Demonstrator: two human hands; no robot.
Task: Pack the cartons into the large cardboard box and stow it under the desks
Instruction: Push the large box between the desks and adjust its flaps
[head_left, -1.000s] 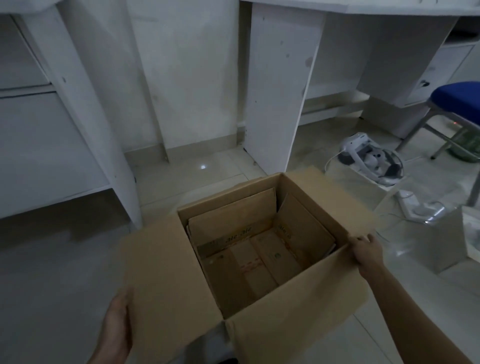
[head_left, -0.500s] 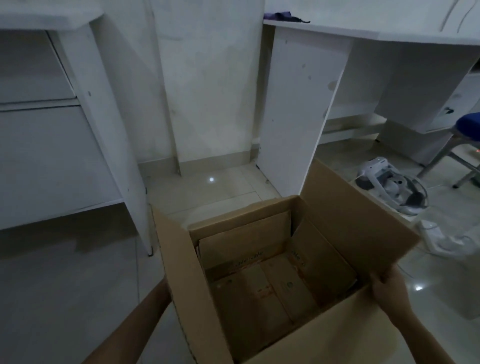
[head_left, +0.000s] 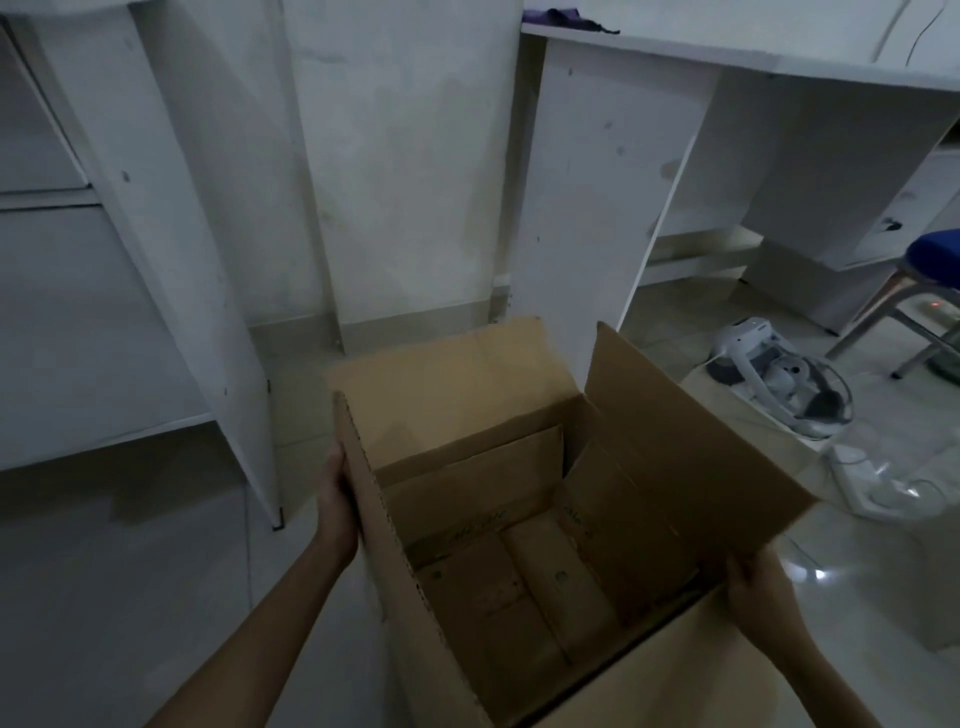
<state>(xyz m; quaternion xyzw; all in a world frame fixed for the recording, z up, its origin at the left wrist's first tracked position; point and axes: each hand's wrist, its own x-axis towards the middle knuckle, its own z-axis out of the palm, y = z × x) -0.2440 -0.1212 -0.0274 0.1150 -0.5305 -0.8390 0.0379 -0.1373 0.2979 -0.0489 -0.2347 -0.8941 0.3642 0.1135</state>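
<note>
The large cardboard box (head_left: 691, 462) stands open on the floor in front of me, all flaps up or spread. Several flattened brown cartons (head_left: 530, 577) lie inside, some leaning against the far and right inner walls. My left hand (head_left: 337, 499) grips the box's upright left flap from outside. My right hand (head_left: 761, 592) holds the near right corner where the right flap meets the near one. The box sits just before the gap between two white desk panels (head_left: 587, 208).
White desks (head_left: 156, 218) stand left and right with a wall recess between them. A white headset (head_left: 779, 384) and a white power strip (head_left: 862, 473) lie on the floor at right. A blue chair (head_left: 935, 260) stands at the far right.
The box has moved forward toward the gap between the desks. My left hand has come up to grip the left flap, which now stands upright. The far flap now shows raised.
</note>
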